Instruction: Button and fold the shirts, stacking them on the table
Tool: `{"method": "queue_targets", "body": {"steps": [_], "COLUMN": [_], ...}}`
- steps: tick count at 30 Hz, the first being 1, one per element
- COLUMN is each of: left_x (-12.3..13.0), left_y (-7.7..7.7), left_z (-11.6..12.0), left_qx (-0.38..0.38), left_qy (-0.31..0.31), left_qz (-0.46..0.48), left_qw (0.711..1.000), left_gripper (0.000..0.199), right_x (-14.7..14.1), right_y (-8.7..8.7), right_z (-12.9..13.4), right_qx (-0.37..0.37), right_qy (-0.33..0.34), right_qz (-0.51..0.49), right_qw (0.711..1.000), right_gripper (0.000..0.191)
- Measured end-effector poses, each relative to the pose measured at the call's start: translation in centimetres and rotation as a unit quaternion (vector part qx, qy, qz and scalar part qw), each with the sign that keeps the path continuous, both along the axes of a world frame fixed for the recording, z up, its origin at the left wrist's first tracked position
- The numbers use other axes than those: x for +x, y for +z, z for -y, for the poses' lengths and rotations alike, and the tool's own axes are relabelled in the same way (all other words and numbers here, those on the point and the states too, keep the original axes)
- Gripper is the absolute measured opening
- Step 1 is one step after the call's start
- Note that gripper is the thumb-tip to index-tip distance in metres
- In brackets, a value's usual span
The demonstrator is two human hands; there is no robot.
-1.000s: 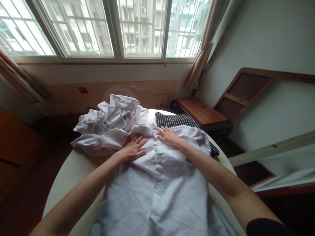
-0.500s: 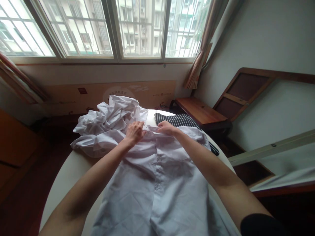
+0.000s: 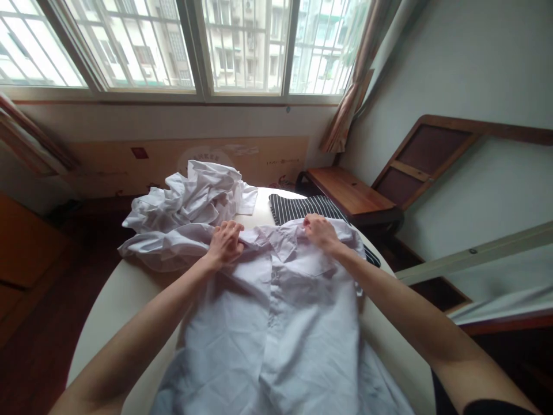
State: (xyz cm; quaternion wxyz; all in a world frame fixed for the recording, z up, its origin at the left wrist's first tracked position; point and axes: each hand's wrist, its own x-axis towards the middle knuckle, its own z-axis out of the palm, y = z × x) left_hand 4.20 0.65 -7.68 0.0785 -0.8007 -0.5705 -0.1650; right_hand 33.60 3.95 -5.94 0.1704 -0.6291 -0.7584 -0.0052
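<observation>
Left hand [image 3: 226, 242] and right hand [image 3: 320, 230] have spread apart along the top of the white shirt [image 3: 268, 323] since half a second ago, when they were close together by its collar [image 3: 283, 245]; the right has shifted farther, outward toward the shoulder. From the head view, the shirt lies front up on the round table [image 3: 112, 311], beneath both hands, its body reaching from them back toward the wearer. Its collar now sits between the hands, somewhat rumpled, and the buttoned placket [image 3: 271, 300] runs down from it, midway between the forearms. Fingers of the left are curled closed on cloth at one shoulder; those of the right pinch the other shoulder's edge. Just beyond and to the left of the left hand, a crumpled heap of white cloth [image 3: 194, 199] rests on the table. Right beyond the right hand lies a black cloth with white stripes [image 3: 298, 208], partly covered by the shirt. Farther out past that hand, off the table, stands a wooden bench [image 3: 352, 190]; well ahead of both hands is a barred window [image 3: 246, 46].
</observation>
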Motion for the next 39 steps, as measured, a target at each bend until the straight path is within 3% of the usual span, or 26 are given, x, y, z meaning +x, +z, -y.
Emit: {"method": "queue_targets", "body": {"steps": [2,6,10,14,18,22,25,27,30,33,36,39], "left_x": [0.9,3.1,3.8,3.1,2.3,1.7,2.0,2.9,4.7,6.1,6.3,6.1], "left_y": [0.2,0.1,-0.9,-1.6,-1.5,-1.0,-0.3,0.1,0.2,0.0,-0.1,0.2], "left_z": [-0.3,-1.4,-2.2,-2.1,-1.6,-0.9,-0.4,0.0,0.4,0.5,0.5,0.6], "left_qx": [-0.018,-0.044,-0.097,-0.104,-0.082,-0.001,0.022,0.020,0.001,-0.044,-0.089,-0.120], "left_qy": [0.023,0.086,0.097,0.106,0.119,0.035,-0.012,0.016,0.104,0.159,0.164,0.184], "left_qz": [0.064,0.067,0.041,0.085,0.115,0.132,0.187,0.229,0.256,0.260,0.289,0.311], "left_qw": [0.998,0.993,0.990,0.985,0.983,0.991,0.982,0.973,0.961,0.951,0.939,0.925], "left_gripper": [0.029,0.047,0.057,0.059,0.063,0.034,0.035,0.048,0.062,0.056,0.045,0.046], "right_x": [-1.9,-7.0,-9.6,-8.5,-5.9,-2.9,-1.3,-0.8,-0.9,-1.3,-1.6,-1.8], "right_y": [0.6,1.0,-0.3,-0.8,0.4,1.7,2.1,2.2,2.1,2.1,2.2,2.0], "right_z": [0.7,3.0,4.5,4.7,5.1,5.4,4.9,4.6,4.6,4.8,4.8,4.8], "right_qx": [0.052,0.085,0.064,0.013,0.012,0.050,0.030,0.010,0.004,-0.002,0.022,0.030], "right_qy": [-0.022,0.054,0.077,0.071,0.072,0.070,0.054,0.059,0.089,0.110,0.107,0.103], "right_qz": [-0.015,0.067,0.146,0.132,0.009,-0.140,-0.236,-0.289,-0.338,-0.361,-0.365,-0.372], "right_qw": [0.998,0.993,0.984,0.989,0.997,0.986,0.970,0.955,0.937,0.926,0.925,0.922], "right_gripper": [0.014,0.036,0.024,0.023,0.023,0.027,0.027,0.026,0.023,0.022,0.021,0.020]}}
